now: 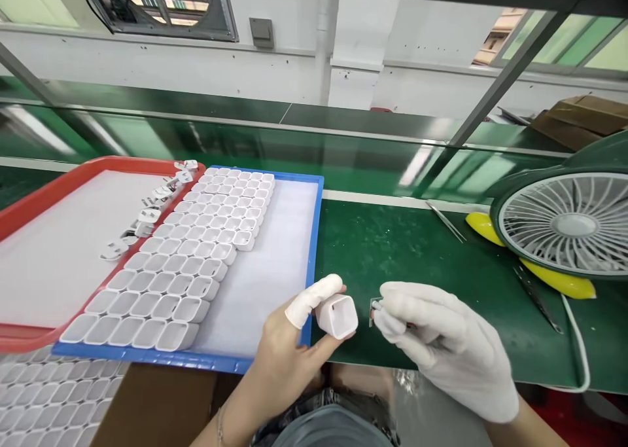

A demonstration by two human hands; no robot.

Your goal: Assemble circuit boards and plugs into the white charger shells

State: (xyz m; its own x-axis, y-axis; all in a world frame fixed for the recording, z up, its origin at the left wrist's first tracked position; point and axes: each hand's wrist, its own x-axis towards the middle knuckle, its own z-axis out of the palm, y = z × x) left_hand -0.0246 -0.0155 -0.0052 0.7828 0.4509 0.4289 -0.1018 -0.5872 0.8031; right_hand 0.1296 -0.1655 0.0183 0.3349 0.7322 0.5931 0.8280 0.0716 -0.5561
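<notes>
My left hand (pixel 294 342), with a white finger cot on one finger, grips a white plastic housing (pixel 337 316), a hollow square shell with rounded corners, its open end facing me. To its right my right hand (pixel 441 336), in a white glove, pinches a small part (pixel 373 312) that looks like a circuit board; the fingers hide most of it. The part and the housing are a short gap apart. Rows of similar white housings (pixel 164 283) stand on the blue tray (pixel 316 231) to the left.
A red tray (pixel 53 188) at far left bears several white plug pieces (pixel 147 216) along its right edge. At right are a green fan (pixel 572 224) with yellow feet, tweezers (pixel 445 222), dark tweezers (pixel 538 300) and a white cable (pixel 577 342). More housings (pixel 53 394) sit lower left.
</notes>
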